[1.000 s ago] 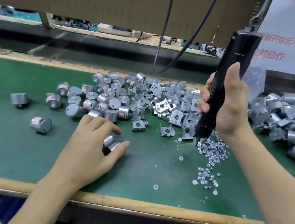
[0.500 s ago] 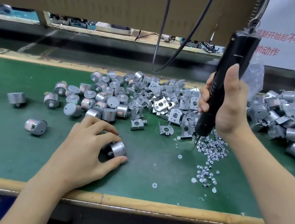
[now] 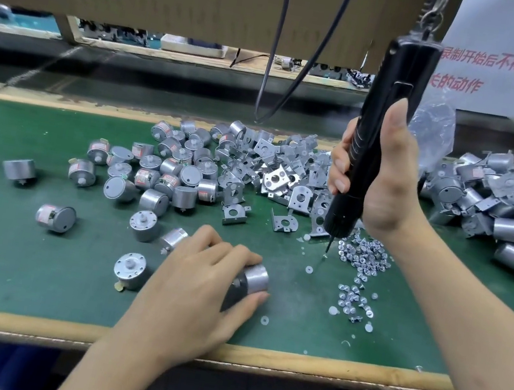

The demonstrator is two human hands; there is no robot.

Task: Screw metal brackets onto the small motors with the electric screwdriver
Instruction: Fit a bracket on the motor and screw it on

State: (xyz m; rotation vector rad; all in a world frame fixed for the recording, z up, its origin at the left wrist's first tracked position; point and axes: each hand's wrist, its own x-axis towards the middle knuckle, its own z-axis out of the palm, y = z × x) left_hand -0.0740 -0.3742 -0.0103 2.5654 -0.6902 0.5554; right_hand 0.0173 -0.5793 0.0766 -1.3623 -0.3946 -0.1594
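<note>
White sheet (image 3: 508, 66) top right, red Chinese print; readable bit: 开始后不得做, next line 的动作. Motor labels reddish, way too small to read.

Right hand (image 3: 384, 178) wrapped round black electric screwdriver (image 3: 389, 108): long axis near upright, top leaning right, bit (image 3: 328, 246) pointing down at green mat (image 3: 1, 254), just left of screw pile (image 3: 365, 252).

Left hand (image 3: 200, 284) near front edge, fingers curled round one motor (image 3: 256, 278) lying on its side, axis roughly left-right.

Bracket heap (image 3: 280, 171) behind bit, loose motors (image 3: 172, 167) left, bracketed motors (image 3: 501, 208) far right. Washers (image 3: 333, 310) scattered among screws.
</note>
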